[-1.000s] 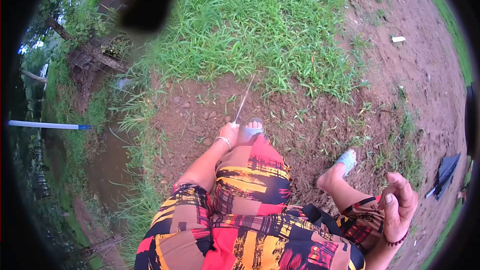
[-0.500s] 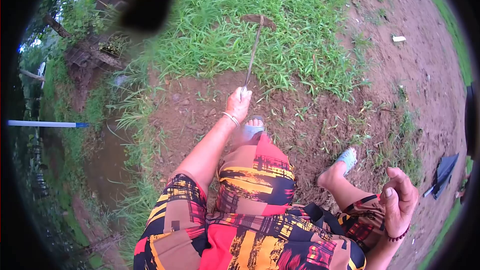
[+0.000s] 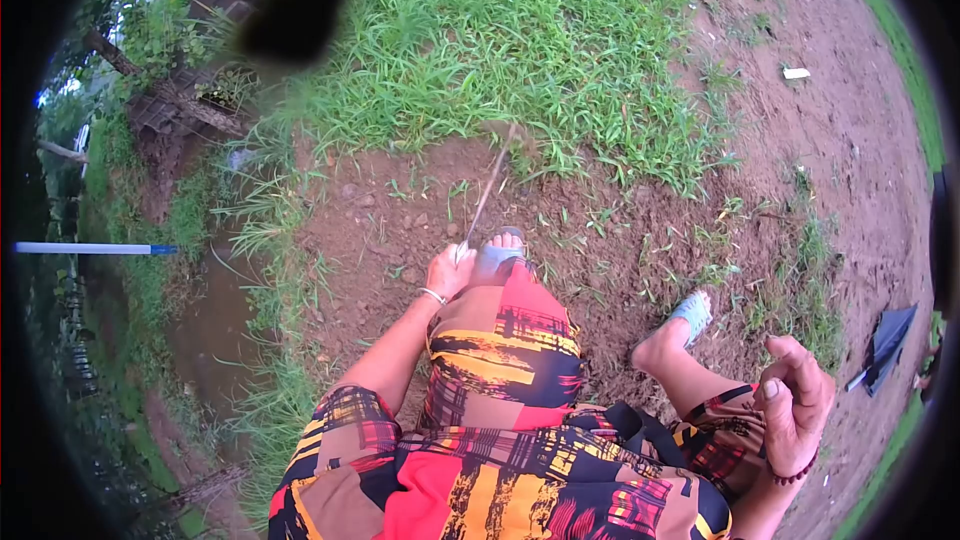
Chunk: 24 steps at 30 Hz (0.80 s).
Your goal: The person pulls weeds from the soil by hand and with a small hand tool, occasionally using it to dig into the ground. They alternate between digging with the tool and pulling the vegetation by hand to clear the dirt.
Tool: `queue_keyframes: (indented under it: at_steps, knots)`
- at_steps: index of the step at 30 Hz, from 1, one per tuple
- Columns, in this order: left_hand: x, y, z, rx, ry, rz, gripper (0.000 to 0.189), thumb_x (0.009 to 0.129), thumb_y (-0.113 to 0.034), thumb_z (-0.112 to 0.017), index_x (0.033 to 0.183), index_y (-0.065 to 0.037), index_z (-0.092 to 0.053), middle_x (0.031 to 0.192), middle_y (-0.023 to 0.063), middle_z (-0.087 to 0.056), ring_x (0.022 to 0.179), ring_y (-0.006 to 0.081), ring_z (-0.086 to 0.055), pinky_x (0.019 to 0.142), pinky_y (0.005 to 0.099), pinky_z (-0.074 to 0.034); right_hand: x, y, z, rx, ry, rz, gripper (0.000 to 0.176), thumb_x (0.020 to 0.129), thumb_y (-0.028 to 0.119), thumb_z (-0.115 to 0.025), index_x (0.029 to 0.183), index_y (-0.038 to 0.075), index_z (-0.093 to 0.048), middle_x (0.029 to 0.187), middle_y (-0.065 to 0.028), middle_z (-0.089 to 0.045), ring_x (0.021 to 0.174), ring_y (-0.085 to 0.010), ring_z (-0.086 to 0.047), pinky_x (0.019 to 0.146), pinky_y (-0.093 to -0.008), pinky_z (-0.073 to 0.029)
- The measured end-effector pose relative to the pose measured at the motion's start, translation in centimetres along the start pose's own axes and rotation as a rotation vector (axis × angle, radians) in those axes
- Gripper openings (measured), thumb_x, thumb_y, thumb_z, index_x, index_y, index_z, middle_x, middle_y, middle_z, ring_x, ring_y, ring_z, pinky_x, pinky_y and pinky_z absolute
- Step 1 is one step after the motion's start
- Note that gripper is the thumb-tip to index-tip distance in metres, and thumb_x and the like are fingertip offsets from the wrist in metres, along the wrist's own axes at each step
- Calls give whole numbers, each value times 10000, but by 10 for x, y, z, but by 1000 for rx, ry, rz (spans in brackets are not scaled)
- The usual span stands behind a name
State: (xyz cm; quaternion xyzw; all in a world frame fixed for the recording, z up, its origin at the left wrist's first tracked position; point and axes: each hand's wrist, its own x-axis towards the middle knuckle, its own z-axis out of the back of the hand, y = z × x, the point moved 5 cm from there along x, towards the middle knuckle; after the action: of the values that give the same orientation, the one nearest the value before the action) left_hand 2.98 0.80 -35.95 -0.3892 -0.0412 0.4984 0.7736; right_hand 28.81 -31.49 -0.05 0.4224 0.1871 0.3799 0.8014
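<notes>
My left hand (image 3: 452, 272), with a pale bangle at the wrist, is closed around the thin handle of a hoe (image 3: 489, 190). The hoe reaches away from me, and its blurred head is over the line where the bare soil (image 3: 385, 210) meets the grass (image 3: 540, 50). At the lower right, my right hand (image 3: 798, 405) is raised beside my knee, a dark bead bracelet on its wrist. Its fingers are loosely bent, the thumb stands apart, and nothing shows in it. My sandalled feet (image 3: 690, 312) are on the dug soil, one close to the hoe handle.
Muddy water (image 3: 215, 325) lies in a ditch on the left, edged by grass tufts. A dark folded umbrella (image 3: 888, 345) and a small white scrap (image 3: 796, 73) lie on the dirt at right. A tree trunk (image 3: 190, 105) leans at upper left. A dark blur covers part of the upper left.
My left hand has drawn the hoe back toward me and slightly left. Its head has come from the grass to the soil's edge. My right hand stays nearly still.
</notes>
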Motion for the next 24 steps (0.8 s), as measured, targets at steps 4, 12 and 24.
queue_keyframes:
  at_steps: [4, 12, 24]
  knots:
    - [44, -101, 45, -314, -230, -251, 223, 870, -211, -543, 729, -58, -463, 554, 31, -495, 473, 121, -499, 441, 291, -408, 0, -2, -1, -1, -9, -36, 294, 803, 113, -578, 1057, -33, -552, 595, -5, -464, 510, -79, -418, 489, -217, -325]
    - [42, -19, -19, 302, 104, 142, 329, 847, -318, -506, 965, -16, -564, 924, 237, -605, 919, 374, -582, 785, 436, -462, 4, -2, -3, -66, 7, -89, 288, 800, 129, -584, 1044, -24, -560, 594, -7, -456, 521, -83, -406, 489, -225, -328]
    - [-37, -22, 44, -289, 180, 401, 251, 856, -261, -511, 984, -52, -565, 971, 142, -589, 938, 239, -565, 822, 376, -441, 0, 6, -3, -89, 24, 15, 269, 793, 99, -580, 1033, -22, -562, 588, -24, -477, 510, -91, -429, 498, -226, -351]
